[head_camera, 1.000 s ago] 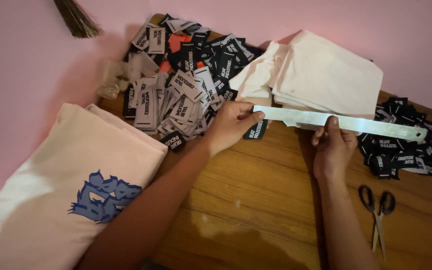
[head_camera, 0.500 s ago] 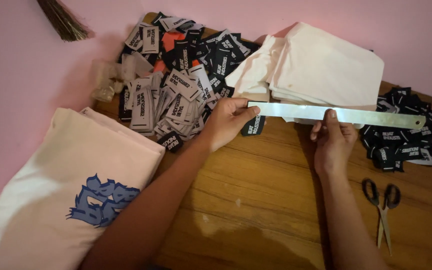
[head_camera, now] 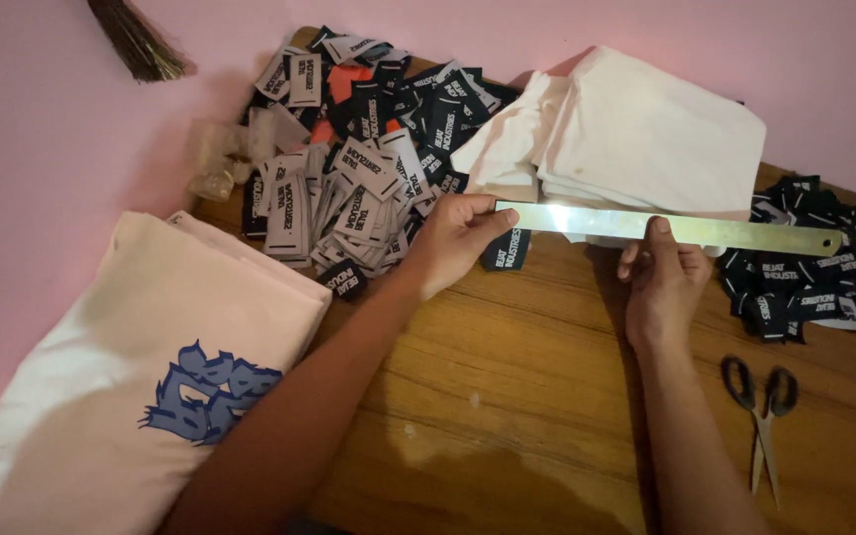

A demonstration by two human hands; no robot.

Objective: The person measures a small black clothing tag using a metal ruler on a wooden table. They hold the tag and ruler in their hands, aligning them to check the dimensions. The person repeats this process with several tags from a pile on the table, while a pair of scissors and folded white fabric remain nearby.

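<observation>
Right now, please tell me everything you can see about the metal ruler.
The ruler is a long, thin, flat strip of shiny silver metal, glaring near its left end, with a small hole at its rounded right end. It lies almost level, tilted slightly down to the right, over the wooden table in front of the folded white cloth. The left hand pinches its left end; the right hand holds its middle.

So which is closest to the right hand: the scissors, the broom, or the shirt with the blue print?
From the right hand:
1. Scissors, lower right on the table.
2. Blue-print shirt, far left.
3. Broom, top-left corner.
</observation>
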